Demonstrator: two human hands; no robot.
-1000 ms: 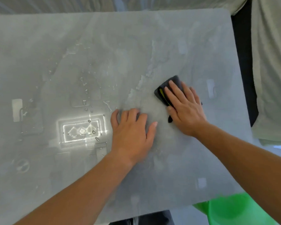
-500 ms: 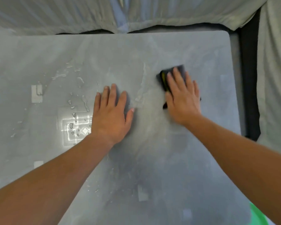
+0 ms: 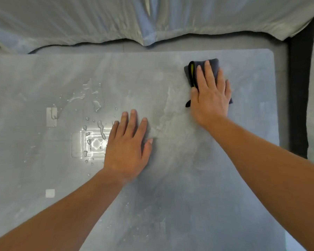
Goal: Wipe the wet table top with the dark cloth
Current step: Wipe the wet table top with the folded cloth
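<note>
My right hand (image 3: 211,98) lies flat, fingers spread, pressing the folded dark cloth (image 3: 201,69) near the tabletop's (image 3: 188,196) far right corner — left hand (image 3: 128,147) splayed flat, bracing. Best I keep even pressure and sweep toward the droplets (image 3: 96,105) on the left

Count, head view: 1 table top (image 3: 225,196); 1 dark cloth (image 3: 203,67) (folded, yellow edge showing); 2 hands, left hand (image 3: 127,147) and right hand (image 3: 211,98); water droplets (image 3: 96,105) perhaps twenty, too small to tally; 1 pale draped sheet (image 3: 98,20)
</note>
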